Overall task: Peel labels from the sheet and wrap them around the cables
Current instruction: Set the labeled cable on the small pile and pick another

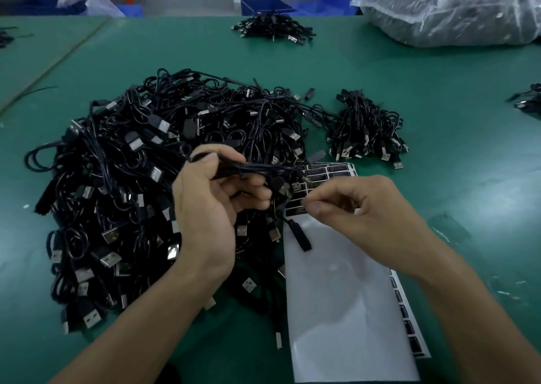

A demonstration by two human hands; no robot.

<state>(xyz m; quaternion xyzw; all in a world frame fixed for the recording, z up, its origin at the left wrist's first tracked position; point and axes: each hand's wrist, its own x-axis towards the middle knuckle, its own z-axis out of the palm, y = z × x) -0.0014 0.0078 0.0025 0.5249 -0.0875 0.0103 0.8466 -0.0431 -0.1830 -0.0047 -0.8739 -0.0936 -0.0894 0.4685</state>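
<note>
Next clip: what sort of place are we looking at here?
Probably a factory assembly or packing bench: a green work mat heaped with black USB cables, a label sheet in front, and a clear bag and blue crates behind.

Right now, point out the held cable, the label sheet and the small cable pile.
cable (257, 167): head view, middle of the folded strands.
label sheet (336, 296): head view, bare white backing.
small pile (366, 126): head view, heap's middle.

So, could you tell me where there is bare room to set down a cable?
Bare mat lies right of the label sheet, and between the big cable pile and the far pile. Left of the sheet is crowded.
</note>
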